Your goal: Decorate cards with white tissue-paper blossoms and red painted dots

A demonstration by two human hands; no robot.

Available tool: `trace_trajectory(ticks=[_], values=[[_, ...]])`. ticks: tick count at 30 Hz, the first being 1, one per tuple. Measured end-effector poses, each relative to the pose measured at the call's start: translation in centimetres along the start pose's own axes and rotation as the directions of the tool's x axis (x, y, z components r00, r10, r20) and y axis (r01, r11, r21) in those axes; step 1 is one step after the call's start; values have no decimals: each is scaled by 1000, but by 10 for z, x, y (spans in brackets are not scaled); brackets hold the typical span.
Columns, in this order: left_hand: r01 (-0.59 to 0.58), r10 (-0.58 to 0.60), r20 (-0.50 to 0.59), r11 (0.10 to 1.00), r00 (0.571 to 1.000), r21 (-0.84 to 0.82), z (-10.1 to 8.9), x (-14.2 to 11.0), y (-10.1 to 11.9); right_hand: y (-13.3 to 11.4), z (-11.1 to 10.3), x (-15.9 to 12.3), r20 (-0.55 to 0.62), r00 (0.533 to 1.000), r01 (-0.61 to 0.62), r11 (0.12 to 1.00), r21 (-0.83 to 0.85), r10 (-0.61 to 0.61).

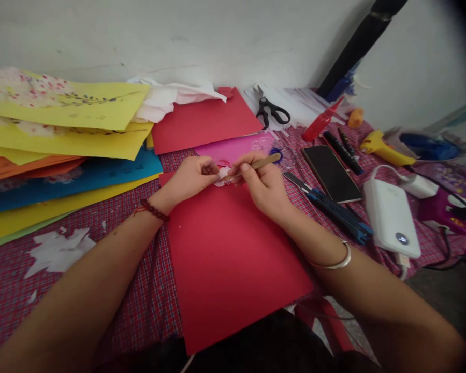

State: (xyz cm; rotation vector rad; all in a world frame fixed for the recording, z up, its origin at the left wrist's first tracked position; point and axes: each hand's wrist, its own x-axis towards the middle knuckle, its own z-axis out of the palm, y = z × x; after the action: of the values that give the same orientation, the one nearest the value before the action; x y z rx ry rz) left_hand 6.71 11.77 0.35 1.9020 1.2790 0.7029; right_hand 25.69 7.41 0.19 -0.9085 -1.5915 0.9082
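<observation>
My left hand (192,178) is closed, pinching a small white paper piece (222,176) just above the far edge of a large red sheet (225,259). My right hand (262,184) is closed round a thin wooden stick (252,166), whose tip meets the white piece between the two hands. A pink sheet (233,149) lies right behind the hands. A red bead bracelet is on my left wrist and a silver bangle on my right.
Stacked yellow, orange and blue sheets (62,150) fill the left. Another red sheet (204,122), black scissors (271,111), a red glue bottle (319,123), a phone (331,172), a white power bank (390,217), blue sticks (339,212) and a yellow glue gun (380,145) lie around. White scraps (58,251) sit near left.
</observation>
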Motion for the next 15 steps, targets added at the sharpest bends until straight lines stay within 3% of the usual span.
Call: trace_trajectory(ticks=[4,8,15], values=[[-11,9,-27,995,1000,-96,0,2,-4,3,-2,-1,112,990,112,967,-228,-88],[-2,-9,-61,984,998,-175,-1,3,-9,-1,-3,-2,225,959,253,880,-402,-172],[-7,-3,-63,988,998,-157,-1,0,-9,-5,3,-5,423,886,401,770,-497,-188]])
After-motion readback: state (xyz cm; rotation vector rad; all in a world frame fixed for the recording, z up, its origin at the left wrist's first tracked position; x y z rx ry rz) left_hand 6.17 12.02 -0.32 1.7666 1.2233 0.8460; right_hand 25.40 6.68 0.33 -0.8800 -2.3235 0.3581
